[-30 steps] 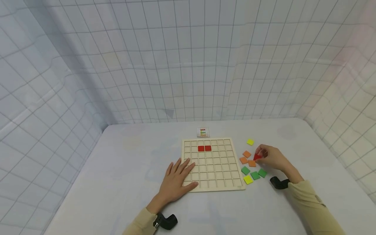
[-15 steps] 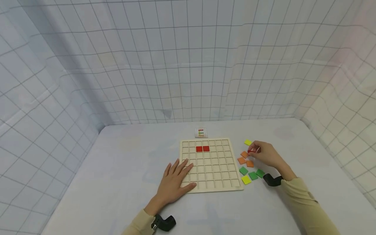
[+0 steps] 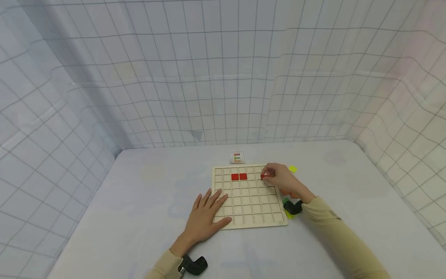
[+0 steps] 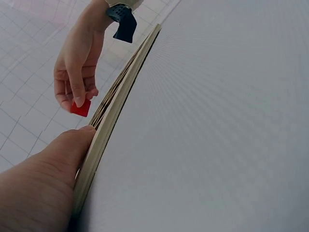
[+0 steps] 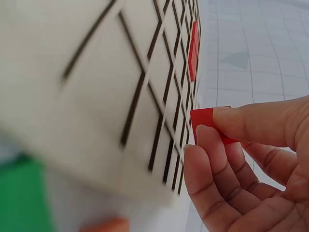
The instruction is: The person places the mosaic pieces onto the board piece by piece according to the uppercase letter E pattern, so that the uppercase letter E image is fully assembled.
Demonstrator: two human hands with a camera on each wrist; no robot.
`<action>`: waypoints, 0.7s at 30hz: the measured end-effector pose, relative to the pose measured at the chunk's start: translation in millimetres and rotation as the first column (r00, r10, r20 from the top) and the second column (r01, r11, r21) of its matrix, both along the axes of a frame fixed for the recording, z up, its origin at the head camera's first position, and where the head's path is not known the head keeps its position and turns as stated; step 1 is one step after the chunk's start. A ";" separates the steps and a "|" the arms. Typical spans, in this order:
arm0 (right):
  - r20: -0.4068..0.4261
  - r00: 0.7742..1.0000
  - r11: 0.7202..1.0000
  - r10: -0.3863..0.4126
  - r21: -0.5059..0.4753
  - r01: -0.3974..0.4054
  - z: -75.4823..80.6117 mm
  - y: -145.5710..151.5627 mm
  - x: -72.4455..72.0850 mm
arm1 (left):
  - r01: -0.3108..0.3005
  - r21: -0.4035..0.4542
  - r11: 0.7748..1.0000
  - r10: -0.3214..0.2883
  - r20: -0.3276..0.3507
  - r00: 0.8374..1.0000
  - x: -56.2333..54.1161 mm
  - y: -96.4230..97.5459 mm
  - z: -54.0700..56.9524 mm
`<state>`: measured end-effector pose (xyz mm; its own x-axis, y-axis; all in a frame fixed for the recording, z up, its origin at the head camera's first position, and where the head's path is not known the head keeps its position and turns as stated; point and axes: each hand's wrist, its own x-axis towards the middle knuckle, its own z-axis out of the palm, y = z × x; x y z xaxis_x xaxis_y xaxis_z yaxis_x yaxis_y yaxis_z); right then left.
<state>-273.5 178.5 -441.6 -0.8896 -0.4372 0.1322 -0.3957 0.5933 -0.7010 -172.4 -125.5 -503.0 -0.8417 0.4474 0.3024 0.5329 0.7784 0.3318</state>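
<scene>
My right hand [image 3: 281, 179] pinches a red square tile [image 5: 203, 117] between thumb and fingers, above the upper right part of a pale grid board [image 3: 249, 197]. In the left wrist view the same tile [image 4: 80, 108] hangs below the fingertips. My left hand [image 3: 204, 217] lies flat with spread fingers over the board's lower left edge; its thumb [image 4: 67, 150] rests on the rim. Two red tiles [image 3: 239, 176] sit side by side in cells of the second row from the top.
Behind the board lies a small card [image 3: 237, 157] with a coloured grid pattern. A yellow tile [image 3: 293, 169] shows right of the board; orange tiles [image 3: 294, 195], a green tile [image 5: 24, 198] and another yellow tile [image 3: 290, 215] are partly hidden by my right arm.
My right hand has carried the red tile left, from the loose tiles to above the board's right side. My left hand has stayed on the board.
</scene>
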 end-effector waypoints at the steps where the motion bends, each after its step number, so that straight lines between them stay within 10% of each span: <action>1: 0.002 1.000 1.000 0.000 0.002 0.000 1.0 -4.4 -1.6 | -0.001 -0.003 1.000 0.001 0.001 1.000 0.0 0.0 0.1; 21: 0.114 0.991 0.997 -0.064 0.050 0.059 -1.7 -34.3 -22.1 | -0.024 -0.032 0.999 0.024 0.017 1.000 1.5 0.7 0.3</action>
<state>-295.5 144.2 -443.3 -0.9231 -0.3845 0.0082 -0.2757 0.6467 -0.7112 -170.9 -124.9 -502.7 -0.8574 0.4363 0.2731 0.5082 0.8013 0.3155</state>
